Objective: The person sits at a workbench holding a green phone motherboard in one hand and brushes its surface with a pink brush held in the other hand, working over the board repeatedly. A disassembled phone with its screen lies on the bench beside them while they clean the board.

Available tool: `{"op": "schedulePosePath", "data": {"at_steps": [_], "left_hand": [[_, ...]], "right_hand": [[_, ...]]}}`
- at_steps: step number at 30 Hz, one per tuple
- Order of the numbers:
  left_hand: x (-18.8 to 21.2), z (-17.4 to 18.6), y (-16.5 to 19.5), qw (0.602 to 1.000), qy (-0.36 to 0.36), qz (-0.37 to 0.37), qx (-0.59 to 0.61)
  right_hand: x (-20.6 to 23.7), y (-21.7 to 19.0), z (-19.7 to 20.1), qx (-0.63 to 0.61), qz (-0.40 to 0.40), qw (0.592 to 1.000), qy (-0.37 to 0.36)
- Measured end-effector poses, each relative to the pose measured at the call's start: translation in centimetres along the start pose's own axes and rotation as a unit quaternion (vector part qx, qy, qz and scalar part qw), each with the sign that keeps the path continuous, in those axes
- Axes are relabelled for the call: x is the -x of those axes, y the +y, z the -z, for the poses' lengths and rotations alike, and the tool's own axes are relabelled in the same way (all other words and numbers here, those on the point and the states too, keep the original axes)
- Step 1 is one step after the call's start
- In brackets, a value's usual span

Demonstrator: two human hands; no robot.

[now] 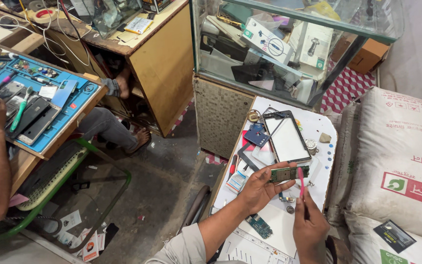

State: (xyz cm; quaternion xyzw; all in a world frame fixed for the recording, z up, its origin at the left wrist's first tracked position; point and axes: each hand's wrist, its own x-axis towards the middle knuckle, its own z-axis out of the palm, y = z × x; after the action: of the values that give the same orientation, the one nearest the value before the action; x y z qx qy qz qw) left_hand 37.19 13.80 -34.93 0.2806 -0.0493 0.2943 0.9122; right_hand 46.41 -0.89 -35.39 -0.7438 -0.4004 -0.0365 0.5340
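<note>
Circuit board (289, 173) — green, pinched in my left hand (260, 188) over the white table (326, 161); pink-handled tool (301, 183) clamped in my right hand (310, 230) — phone screen frame (286, 137) just beyond.

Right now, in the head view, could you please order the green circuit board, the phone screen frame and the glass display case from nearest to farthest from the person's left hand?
From the left hand:
1. Green circuit board: held in its fingertips, just to the right of the palm.
2. Phone screen frame: lying flat on the white table, just beyond the board.
3. Glass display case: farthest, standing past the table's far end.
</note>
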Motion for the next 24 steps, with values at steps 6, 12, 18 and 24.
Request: {"op": "schedulePosePath", "data": {"at_steps": [6,12,18,24], "left_hand": [[0.0,0.2,0.0,0.998,0.029,0.023,0.041],[-0.2,0.4,-0.2,0.999,0.031,0.018,0.030],[-0.3,0.6,-0.4,0.998,0.041,0.012,0.036],[-0.2,0.9,-0.2,0.997,0.039,0.033,0.051]], "right_hand": [[0.3,0.3,-0.3,0.101,-0.014,0.993,-0.054],[0.3,1.7,-0.6,0.116,0.145,0.982,-0.026],[0.4,1.5,-0.4,0.027,0.057,0.998,0.012],[0.3,1.0,-0.7,0.085,0.019,0.995,-0.056]]}}
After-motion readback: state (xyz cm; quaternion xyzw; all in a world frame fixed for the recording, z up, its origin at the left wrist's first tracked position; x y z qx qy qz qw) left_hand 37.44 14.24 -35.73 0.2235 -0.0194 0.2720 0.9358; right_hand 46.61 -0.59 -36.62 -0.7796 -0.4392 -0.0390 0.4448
